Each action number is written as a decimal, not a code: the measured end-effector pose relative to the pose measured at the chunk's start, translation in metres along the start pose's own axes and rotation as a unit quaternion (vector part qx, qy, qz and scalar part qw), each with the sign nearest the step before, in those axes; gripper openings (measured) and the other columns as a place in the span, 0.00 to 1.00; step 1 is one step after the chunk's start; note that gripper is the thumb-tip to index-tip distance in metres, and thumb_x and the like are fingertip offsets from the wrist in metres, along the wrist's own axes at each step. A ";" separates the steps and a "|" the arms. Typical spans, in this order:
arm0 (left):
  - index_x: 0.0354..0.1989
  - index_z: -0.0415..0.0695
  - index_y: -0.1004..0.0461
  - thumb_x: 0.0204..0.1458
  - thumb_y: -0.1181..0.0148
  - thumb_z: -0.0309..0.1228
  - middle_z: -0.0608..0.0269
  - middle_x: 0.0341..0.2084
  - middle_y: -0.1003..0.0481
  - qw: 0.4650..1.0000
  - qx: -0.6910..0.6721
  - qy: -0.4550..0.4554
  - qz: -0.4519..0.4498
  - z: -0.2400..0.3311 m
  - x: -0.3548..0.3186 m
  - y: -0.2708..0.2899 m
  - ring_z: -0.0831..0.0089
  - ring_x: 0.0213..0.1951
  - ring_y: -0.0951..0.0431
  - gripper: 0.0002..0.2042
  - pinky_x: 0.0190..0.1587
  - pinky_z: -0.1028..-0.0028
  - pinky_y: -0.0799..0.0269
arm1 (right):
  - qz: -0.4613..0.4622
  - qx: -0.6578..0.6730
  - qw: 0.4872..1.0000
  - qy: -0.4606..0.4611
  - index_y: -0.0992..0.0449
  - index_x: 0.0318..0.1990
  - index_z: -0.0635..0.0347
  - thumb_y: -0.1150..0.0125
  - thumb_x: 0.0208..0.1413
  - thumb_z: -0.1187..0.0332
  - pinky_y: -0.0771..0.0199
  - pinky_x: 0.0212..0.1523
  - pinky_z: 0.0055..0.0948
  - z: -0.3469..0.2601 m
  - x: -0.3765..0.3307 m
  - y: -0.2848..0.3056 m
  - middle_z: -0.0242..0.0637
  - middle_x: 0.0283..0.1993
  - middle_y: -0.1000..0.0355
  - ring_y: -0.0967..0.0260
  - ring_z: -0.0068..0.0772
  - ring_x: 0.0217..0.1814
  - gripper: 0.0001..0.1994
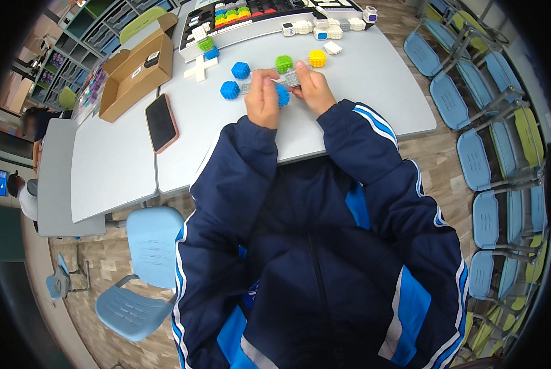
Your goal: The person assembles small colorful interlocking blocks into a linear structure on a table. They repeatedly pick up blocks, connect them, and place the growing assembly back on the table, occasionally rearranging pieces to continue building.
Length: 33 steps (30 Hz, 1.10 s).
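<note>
My left hand [264,101] is closed around a studded blue building block [282,96], fingers curled over the table. Close beside it, my right hand [314,89] pinches a light grey studded piece [292,79] between thumb and fingers. Whether the grey piece and the blue block touch is hidden by my fingers. Just beyond my hands sit a green block [284,63] and a yellow block [317,58]. To the left lie two more blue blocks, one farther [240,70] and one nearer [229,90]. A small grey piece [245,88] shows between the nearer one and my left hand.
A white cross-shaped piece [200,69] and a phone [162,123] lie to the left, near an open cardboard box [137,74]. A tray of coloured blocks [238,27] spans the far edge, with a joined white assembly [325,27]. Blue chairs [477,160] line the right.
</note>
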<state>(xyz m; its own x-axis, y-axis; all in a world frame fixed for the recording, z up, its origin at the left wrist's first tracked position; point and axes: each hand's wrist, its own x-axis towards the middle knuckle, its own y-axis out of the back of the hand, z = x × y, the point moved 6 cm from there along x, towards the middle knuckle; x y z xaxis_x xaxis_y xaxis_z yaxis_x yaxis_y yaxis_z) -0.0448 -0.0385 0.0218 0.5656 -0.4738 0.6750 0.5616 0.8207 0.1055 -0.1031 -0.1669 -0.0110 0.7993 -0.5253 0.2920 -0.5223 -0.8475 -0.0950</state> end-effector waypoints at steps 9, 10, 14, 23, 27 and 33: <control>0.46 0.39 0.36 0.66 0.57 0.34 0.57 0.37 0.27 0.992 0.081 -0.007 0.101 -0.016 0.009 0.059 0.76 0.38 0.30 0.11 0.45 0.76 0.35 | 0.037 -0.299 0.950 0.085 0.27 0.42 0.66 0.45 0.62 0.60 0.32 0.36 0.36 -0.016 0.005 0.002 0.45 0.34 0.29 0.30 0.43 0.35 0.15; 0.47 0.39 0.35 0.62 0.49 0.35 0.58 0.38 0.27 0.992 0.069 -0.026 0.107 -0.024 0.009 0.069 0.74 0.39 0.30 0.12 0.45 0.74 0.35 | 0.029 -0.318 0.944 0.082 0.28 0.44 0.66 0.44 0.61 0.62 0.31 0.39 0.37 -0.017 0.004 -0.001 0.46 0.37 0.28 0.29 0.45 0.39 0.14; 0.47 0.41 0.31 0.50 0.34 0.33 0.58 0.39 0.27 0.955 0.286 -0.080 -0.018 -0.010 0.011 0.075 0.65 0.39 0.29 0.18 0.46 0.68 0.36 | 0.054 -0.389 0.900 0.190 0.29 0.54 0.59 0.39 0.57 0.65 0.31 0.48 0.34 -0.009 0.004 0.005 0.45 0.46 0.30 0.31 0.39 0.45 0.18; 0.53 0.45 0.33 0.40 0.30 0.30 0.58 0.49 0.29 0.932 0.299 -0.103 -0.180 -0.005 0.005 0.062 0.61 0.46 0.28 0.28 0.50 0.66 0.41 | -0.083 -0.373 0.881 0.278 0.33 0.62 0.44 0.36 0.53 0.59 0.45 0.64 0.45 -0.037 -0.019 -0.024 0.46 0.64 0.43 0.45 0.49 0.65 0.27; 0.58 0.47 0.35 0.35 0.27 0.35 0.57 0.56 0.34 0.924 0.340 -0.140 -0.106 0.000 0.014 0.068 0.60 0.55 0.32 0.36 0.56 0.61 0.44 | -0.144 -0.462 0.816 0.315 0.36 0.64 0.34 0.37 0.53 0.53 0.54 0.65 0.55 -0.040 -0.029 -0.046 0.46 0.69 0.49 0.53 0.51 0.70 0.30; 0.61 0.45 0.38 0.41 0.31 0.36 0.49 0.65 0.47 0.955 0.278 -0.079 -0.065 -0.048 0.038 0.080 0.49 0.65 0.43 0.36 0.64 0.55 0.50 | -0.135 -0.535 0.762 0.339 0.36 0.64 0.32 0.38 0.53 0.50 0.60 0.66 0.61 -0.030 -0.016 -0.060 0.46 0.73 0.55 0.59 0.50 0.74 0.30</control>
<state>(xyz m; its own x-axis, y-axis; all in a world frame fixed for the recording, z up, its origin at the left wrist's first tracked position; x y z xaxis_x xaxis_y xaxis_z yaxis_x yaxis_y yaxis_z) 0.0511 -0.0060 0.0207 0.3907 -0.5644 0.7271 0.1881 0.8222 0.5372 -0.0935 -0.1048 0.0184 0.7729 0.1249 0.6221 -0.5992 -0.1788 0.7804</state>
